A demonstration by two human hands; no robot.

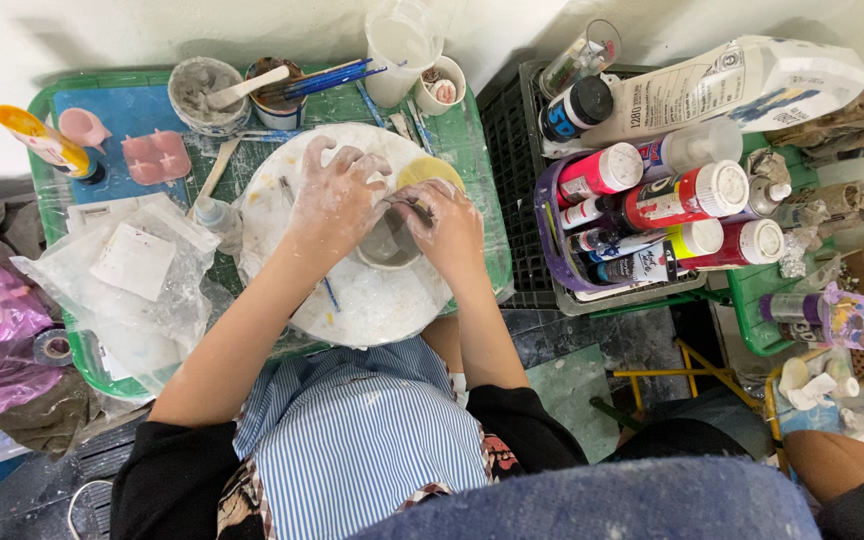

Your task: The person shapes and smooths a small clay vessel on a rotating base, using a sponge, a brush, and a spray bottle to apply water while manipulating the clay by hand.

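While both of our hands close around the small grey clay cup (389,243), we are in the shaping step, pressing its wall into form on the round white turntable (352,300) at the middle of the green table (487,200). Our left hand (337,200), dusted white, cups the cup's left side with its fingers curled loosely over the rim. Our right hand (449,232) grips the right side, and its fingers seem to pinch the rim, though they hide the contact, so we cannot tell how tightly. A yellow sponge (430,172) lies just beyond the right hand, touching the turntable's far edge. Farther off stand a grey slip bowl (200,92) with a spatula in it and a jar of blue brushes (277,95). A basket of paint bottles (652,215) sits well apart on the right, and a crumpled plastic bag (122,275) lies on the left. By our judgement, the next move calls for light, even pressure from both sides, so the thin wall keeps its round shape without collapsing.
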